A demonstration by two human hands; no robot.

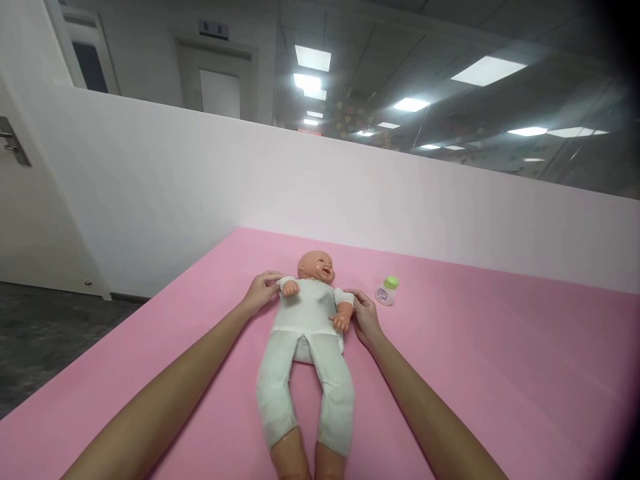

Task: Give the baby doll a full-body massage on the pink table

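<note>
Two hands flank a doll (pixel 307 333) lying face-up on the pink mat (pixel 475 360). Left hand (pixel 261 291) curls loosely against the doll's shoulder; right hand (pixel 366 318), fingers relaxed, touches the doll's other sleeve. Small green-capped bottle (pixel 387 291) stands just beyond the right hand, near the doll's head.

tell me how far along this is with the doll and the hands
Looks done: the doll lies on its back on the pink mat, dressed in white. In hand: the left hand is at its shoulder and the right hand is by its other arm, both touching the sides. Untouched: the small green-capped bottle stands apart, beside the doll's head.
</note>
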